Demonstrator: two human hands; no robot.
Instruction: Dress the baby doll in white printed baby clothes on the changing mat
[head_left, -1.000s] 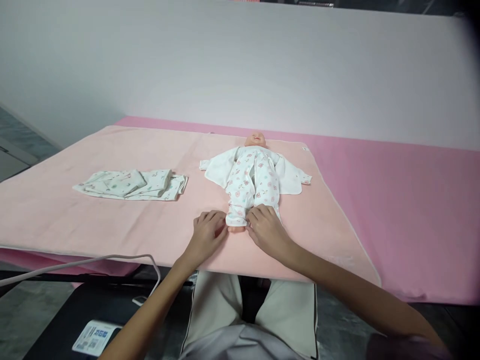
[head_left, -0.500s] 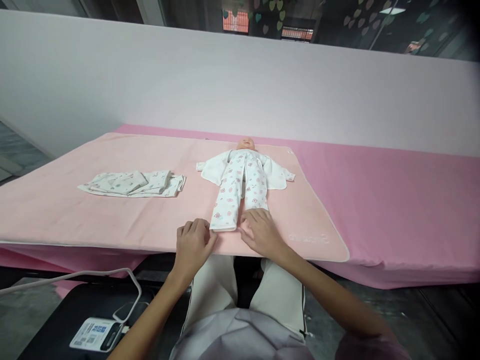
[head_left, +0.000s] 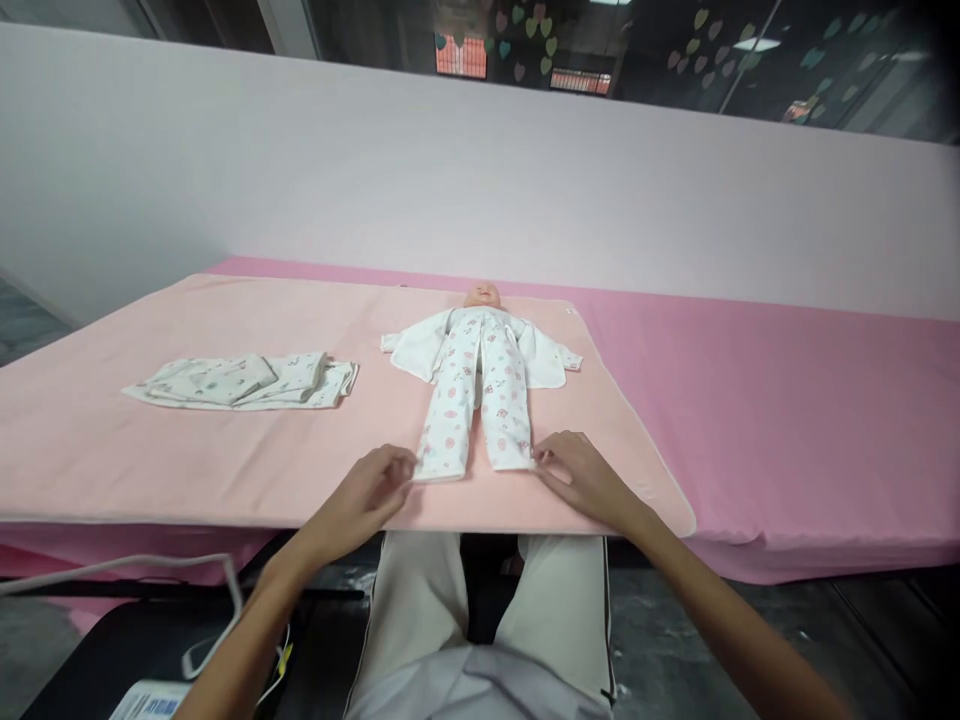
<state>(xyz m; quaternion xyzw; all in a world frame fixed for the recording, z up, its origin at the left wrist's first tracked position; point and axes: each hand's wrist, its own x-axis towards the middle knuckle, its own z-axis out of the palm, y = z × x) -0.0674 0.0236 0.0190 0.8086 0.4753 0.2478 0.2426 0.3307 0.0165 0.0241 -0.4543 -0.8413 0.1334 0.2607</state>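
A baby doll (head_left: 484, 294) lies on its back with only its head showing. Over its body rest white baby trousers (head_left: 450, 420) with a small pinkish print, legs pointing towards me. Beneath them a white baby top (head_left: 420, 345) has its sleeves spread to both sides. My left hand (head_left: 371, 490) is closed, pinching the outer corner of the left trouser hem. On the other side, my right hand (head_left: 589, 480) pinches the outer edge of the right leg near its hem. The doll's limbs are hidden by the clothes.
A folded printed white cloth (head_left: 240, 383) lies to the left on the peach mat (head_left: 300, 480). The mat covers part of a pink-covered table (head_left: 787, 430), with a pale wall (head_left: 480, 180) behind. A white cable (head_left: 150, 562) and a labelled white device (head_left: 150, 700) are at lower left.
My right hand has moved right, from the inside of the right trouser leg to its outer edge. The right leg now lies straighter, with its hem visible. My left hand stays by the left hem.
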